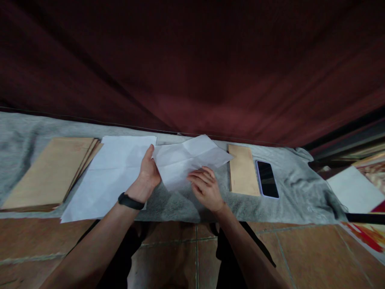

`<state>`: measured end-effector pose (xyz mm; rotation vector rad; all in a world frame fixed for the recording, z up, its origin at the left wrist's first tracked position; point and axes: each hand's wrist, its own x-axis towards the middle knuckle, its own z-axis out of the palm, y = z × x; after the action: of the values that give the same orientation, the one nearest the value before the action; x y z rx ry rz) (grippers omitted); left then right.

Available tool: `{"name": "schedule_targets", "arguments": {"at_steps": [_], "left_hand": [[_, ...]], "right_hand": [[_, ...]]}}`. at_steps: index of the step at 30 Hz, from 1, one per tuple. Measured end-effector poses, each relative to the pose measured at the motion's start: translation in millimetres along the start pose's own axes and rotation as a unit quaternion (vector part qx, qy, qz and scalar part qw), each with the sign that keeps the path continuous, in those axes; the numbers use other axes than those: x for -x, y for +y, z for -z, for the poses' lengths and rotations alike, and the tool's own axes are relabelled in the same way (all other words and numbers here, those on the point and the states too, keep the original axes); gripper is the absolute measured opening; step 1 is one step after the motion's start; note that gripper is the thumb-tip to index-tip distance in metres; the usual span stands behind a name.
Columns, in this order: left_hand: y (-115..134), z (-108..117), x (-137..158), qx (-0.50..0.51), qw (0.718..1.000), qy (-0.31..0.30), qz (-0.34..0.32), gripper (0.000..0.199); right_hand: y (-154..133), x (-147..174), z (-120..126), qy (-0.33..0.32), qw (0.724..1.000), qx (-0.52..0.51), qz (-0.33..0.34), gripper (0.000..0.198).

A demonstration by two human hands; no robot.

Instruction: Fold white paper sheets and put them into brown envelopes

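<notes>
A creased white sheet of paper is raised at a tilt over the grey cloth, its right corner reaching toward a small brown envelope stack. My left hand, with a dark band on the wrist, grips the sheet's left edge, thumb on top. The fingers of my right hand are curled together at its lower right edge; the exact contact is partly hidden. Beside my left hand lies a stack of white sheets with a crosswise fold line. The small brown envelopes lie to the right of my right hand.
Larger brown envelopes are piled at the far left. A phone with a dark screen lies on the grey cloth at right. A dark red curtain hangs behind. Papers sit at the far right, above a tiled floor.
</notes>
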<state>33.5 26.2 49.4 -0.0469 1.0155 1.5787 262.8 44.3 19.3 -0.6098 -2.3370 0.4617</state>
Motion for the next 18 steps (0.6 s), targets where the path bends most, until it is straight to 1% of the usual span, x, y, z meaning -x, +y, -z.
{"name": "schedule_targets", "arguments": {"at_steps": [2,3,5,8,10,12,14,15,16,18], "left_hand": [[0,2,-3,-0.031,0.999,0.016,0.005,0.027],[-1,4,-5,-0.047,0.998,0.031,0.014,0.023],[-3,8,-10,-0.069,0.995,0.058,0.033,0.022],[-3,13,-15,-0.069,0.994,0.072,0.038,0.022],[0,14,-14,-0.068,0.994,0.078,0.034,0.019],[4,12,-11,-0.07,0.994,0.08,0.034,0.015],[9,9,-6,-0.066,0.995,0.066,0.036,0.01],[12,8,-4,-0.058,0.997,0.048,0.034,0.009],[14,7,-1,-0.048,0.998,0.025,0.028,0.012],[18,6,3,-0.026,0.999,-0.023,-0.005,0.031]], "right_hand": [[-3,1,-3,-0.021,1.0,0.007,-0.006,0.031],[-3,1,-4,-0.031,0.999,0.013,-0.007,0.032],[-1,2,-6,-0.056,0.998,0.031,-0.007,0.037],[8,3,-8,-0.09,0.993,0.076,-0.02,0.054],[15,3,-9,-0.098,0.989,0.104,-0.045,0.061],[22,2,-8,-0.092,0.986,0.117,-0.074,0.063],[25,0,-4,-0.074,0.986,0.112,-0.1,0.062],[26,-1,-1,-0.059,0.987,0.099,-0.109,0.061],[26,-3,2,-0.04,0.989,0.08,-0.115,0.061],[24,-7,12,0.007,0.992,0.016,-0.121,0.059]]}}
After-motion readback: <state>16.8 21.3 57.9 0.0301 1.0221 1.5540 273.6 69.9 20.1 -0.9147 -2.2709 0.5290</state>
